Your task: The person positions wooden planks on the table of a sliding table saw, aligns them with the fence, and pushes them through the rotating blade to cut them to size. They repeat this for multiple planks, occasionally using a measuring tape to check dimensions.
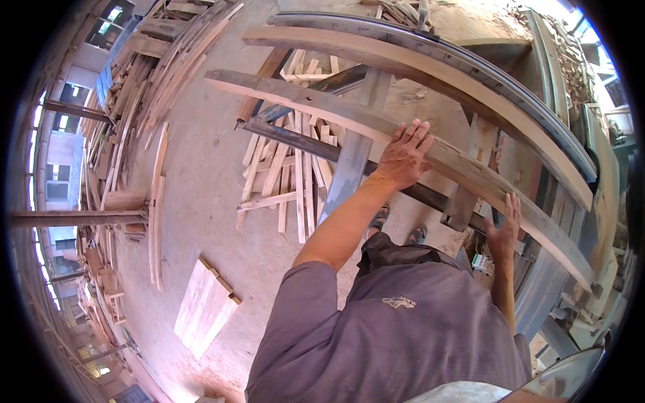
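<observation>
A long squared wooden beam (302, 99) lies across the metal frame in front of me, running from far left to near right. My left hand (405, 156) rests flat on its upper face near the middle, fingers stretched out. Further along to the right, my right hand (505, 227) is against the beam's near side with its fingers extended and the thumb apart. Neither hand wraps round the wood. Beyond it lies a second, paler beam (403, 59), roughly parallel, beside a long metal rail (470, 74).
A dark steel bar (295, 140) and a grey crosspiece (349, 168) run beneath the beam. Loose wooden strips (272, 171) lie on the floor under the frame. Stacked lumber (127, 94) lines the left side. A flat wooden panel (205, 309) lies on the floor at lower left.
</observation>
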The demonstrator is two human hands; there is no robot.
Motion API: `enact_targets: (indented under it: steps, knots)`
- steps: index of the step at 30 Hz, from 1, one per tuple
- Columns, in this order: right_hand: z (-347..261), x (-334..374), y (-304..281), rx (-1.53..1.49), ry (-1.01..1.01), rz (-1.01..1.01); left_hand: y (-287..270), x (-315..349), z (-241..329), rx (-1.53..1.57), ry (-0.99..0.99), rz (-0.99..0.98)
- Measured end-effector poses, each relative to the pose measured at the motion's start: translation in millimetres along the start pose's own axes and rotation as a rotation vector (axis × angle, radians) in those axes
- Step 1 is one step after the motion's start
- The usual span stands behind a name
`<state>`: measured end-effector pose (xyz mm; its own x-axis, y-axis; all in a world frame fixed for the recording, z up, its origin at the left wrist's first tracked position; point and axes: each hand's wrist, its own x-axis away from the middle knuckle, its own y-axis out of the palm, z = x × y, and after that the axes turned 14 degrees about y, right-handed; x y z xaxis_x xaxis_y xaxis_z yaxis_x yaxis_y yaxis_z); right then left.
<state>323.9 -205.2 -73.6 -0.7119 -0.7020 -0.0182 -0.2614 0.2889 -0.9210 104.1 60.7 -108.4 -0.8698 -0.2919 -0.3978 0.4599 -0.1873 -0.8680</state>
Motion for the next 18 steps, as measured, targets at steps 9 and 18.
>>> enact_targets:
  steps: [9,18]
  knots:
    - [14,-78,30,0.230,-0.152,0.084,4,-48,-36,0.132,-0.021,-0.148]
    - [7,-101,38,0.185,-0.115,0.200,20,10,-29,0.046,-0.263,0.390]
